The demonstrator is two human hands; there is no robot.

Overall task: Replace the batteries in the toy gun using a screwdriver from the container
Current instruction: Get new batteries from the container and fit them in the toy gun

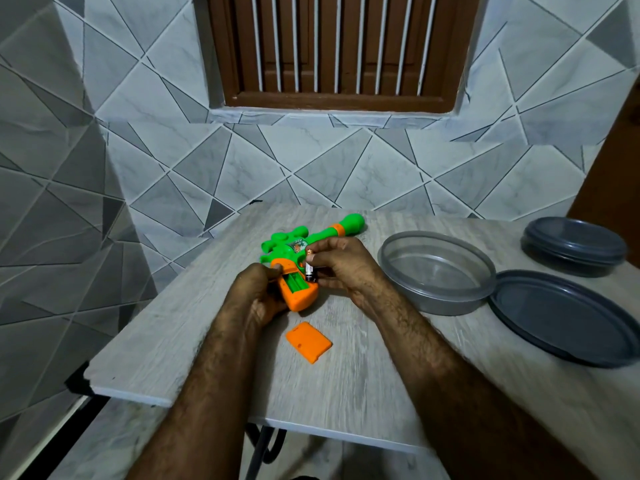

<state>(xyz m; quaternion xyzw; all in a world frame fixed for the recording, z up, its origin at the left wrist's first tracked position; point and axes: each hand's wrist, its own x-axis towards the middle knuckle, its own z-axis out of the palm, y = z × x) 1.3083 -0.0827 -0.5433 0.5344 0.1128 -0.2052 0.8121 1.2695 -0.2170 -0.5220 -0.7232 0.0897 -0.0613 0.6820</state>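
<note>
The green and orange plastic toy gun point(282, 245) lies on its side on the far middle of the pale grey wood-grain table point(207, 323), with its bulbous green muzzle pointing away to the right. Its orange grip faces the person, and the battery compartment point(294, 284) in that grip is uncovered, showing green plastic inside.

The left hand point(252, 292) holds the grip from the left, fingers curled round it and the thumb pressed against the compartment's upper edge. The right hand point(341, 268) pinches a small dark cylindrical battery point(310, 268) between thumb and fingertips. The battery stands roughly upright just beside the open compartment (whether it touches the gun I cannot tell).

Nearer the person, a flat orange plastic compartment cover point(309, 341) lies loose on the table, apart from the gun.

To the right stands a round clear plastic container point(436, 306) with a grey base, open. Its dark grey round lid point(568, 323) lies flat just beside it, and a closed dark grey round container point(575, 247) sits farther back at the table's right edge. Behind is a wall of grey geometric tiles point(104, 133) with a brown wooden shuttered window point(339, 46).
</note>
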